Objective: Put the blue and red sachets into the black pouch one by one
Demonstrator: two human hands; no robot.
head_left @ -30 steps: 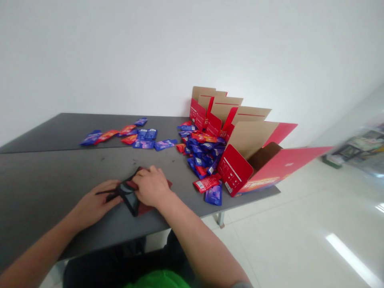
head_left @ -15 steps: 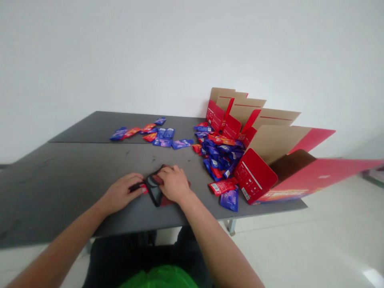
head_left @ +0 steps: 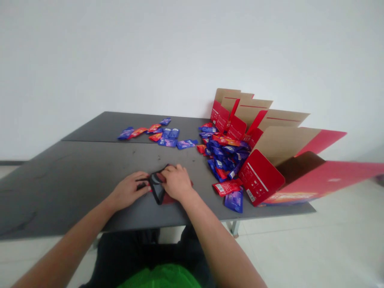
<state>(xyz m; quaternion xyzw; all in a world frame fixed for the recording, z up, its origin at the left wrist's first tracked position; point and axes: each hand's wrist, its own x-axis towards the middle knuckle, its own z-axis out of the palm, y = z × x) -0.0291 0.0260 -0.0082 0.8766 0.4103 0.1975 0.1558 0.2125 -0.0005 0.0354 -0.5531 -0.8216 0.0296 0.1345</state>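
Black pouch (head_left: pixel 156 188), long axis pointing away, lies between left hand (head_left: pixel 127 191) and right hand (head_left: pixel 177 183).

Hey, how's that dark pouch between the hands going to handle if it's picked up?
The glossy dark pouch looks floppy, since it bends and creases between the left hand and right hand. It is probably light for its size, as it seems to be thin film. Its shiny surface may be slippery, so it could slide from a loose grip.
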